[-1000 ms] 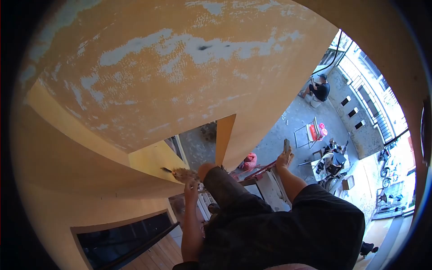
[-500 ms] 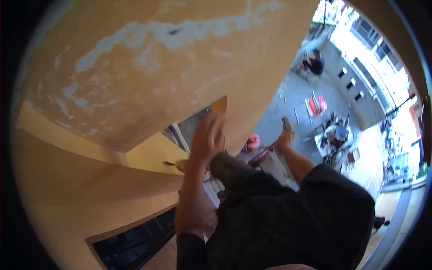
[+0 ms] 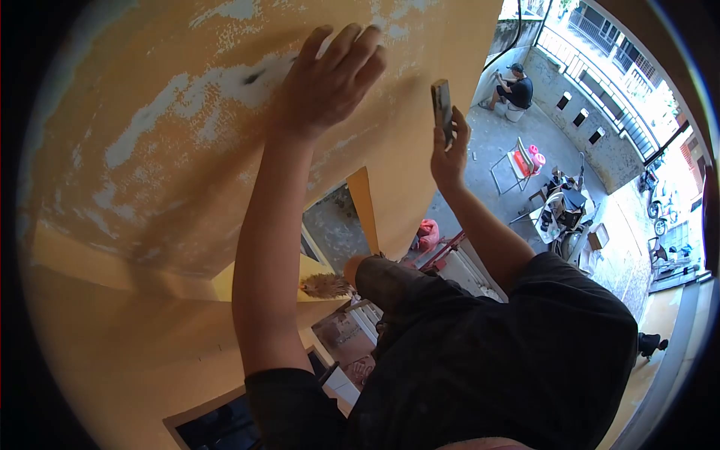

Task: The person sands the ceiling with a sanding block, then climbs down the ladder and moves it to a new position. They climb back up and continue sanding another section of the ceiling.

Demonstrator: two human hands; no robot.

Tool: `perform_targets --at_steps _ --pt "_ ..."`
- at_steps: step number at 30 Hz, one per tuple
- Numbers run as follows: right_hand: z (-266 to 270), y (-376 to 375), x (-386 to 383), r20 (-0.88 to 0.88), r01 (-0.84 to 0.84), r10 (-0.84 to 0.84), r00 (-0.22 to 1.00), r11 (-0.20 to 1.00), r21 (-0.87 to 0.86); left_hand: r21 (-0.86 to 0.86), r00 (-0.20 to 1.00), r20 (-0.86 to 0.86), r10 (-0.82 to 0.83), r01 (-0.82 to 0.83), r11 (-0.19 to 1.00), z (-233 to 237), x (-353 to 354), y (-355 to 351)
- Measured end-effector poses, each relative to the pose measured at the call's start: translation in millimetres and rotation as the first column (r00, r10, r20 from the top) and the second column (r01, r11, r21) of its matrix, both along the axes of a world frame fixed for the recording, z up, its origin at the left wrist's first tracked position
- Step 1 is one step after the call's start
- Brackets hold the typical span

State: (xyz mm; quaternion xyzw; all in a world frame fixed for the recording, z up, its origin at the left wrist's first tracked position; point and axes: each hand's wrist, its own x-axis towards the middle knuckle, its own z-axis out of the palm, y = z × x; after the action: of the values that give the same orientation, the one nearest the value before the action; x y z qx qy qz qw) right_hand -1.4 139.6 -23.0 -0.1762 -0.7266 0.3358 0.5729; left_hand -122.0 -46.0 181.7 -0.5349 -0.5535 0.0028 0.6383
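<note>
— Fingers [image 3: 358, 46] of the left hand [image 3: 330, 86] are lying slightly spread, flat against the orange wall [image 3: 150, 195], over its flaked patch.
— And the right hand [image 3: 448, 154]?
— It's clamping a scraper [image 3: 441, 105], blade up, just off the wall's corner.
— Leaning this high, a slipping palm or loosening grip is risking a dropped scraper, I'd judge.

The left hand [image 3: 330, 79] lay flat, fingers spread, on the orange wall [image 3: 187, 195], over a white patch [image 3: 214, 81]. The right hand [image 3: 448, 154] gripped a scraper [image 3: 441, 103] upright near the wall. A brush [image 3: 324, 286] rested on the ledge [image 3: 251, 281] below.
</note>
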Motion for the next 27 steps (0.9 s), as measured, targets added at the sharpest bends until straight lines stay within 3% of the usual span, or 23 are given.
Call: perform_targets --at_steps 5,9,11,14,18,22,27 --pt "-21.1 -38.0 -18.3 0.044 -0.086 0.092 0.995 0.988 -0.128 0.077 0.992 0.116 0.048 -0.057 0.995 -1.7 0.7 -2.8" --pt "-57.5 -41.6 -16.6 0.113 -0.058 0.055 0.992 0.998 0.025 0.122 0.993 0.098 0.067 -0.079 0.989 -0.7 1.4 0.3" --pt "-42.9 -41.3 -17.7 0.093 -0.119 0.120 0.988 0.993 -0.012 0.112 0.992 0.090 0.094 -0.104 0.988 -2.1 0.8 -0.8" --pt "1.6 -30.6 -25.0 0.013 -0.029 0.027 1.000 0.984 0.178 0.113 0.989 0.112 0.092 -0.105 0.988 -2.7 -0.7 0.4" --pt "44.7 -23.9 -24.0 -0.062 -0.006 0.008 0.998 0.999 0.032 0.111 0.981 0.173 0.087 -0.107 0.988 -2.8 2.3 -0.9" --pt "7.8 -18.5 -20.4 -0.068 -0.018 0.020 0.998 1.000 0.020 0.093 0.975 0.168 0.142 -0.159 0.983 -5.6 4.3 -1.8" --pt "-35.0 -26.0 -2.1 0.114 -0.037 0.040 0.993 0.999 -0.026 0.081 0.958 0.222 0.181 -0.203 0.976 -5.0 8.5 0.6"
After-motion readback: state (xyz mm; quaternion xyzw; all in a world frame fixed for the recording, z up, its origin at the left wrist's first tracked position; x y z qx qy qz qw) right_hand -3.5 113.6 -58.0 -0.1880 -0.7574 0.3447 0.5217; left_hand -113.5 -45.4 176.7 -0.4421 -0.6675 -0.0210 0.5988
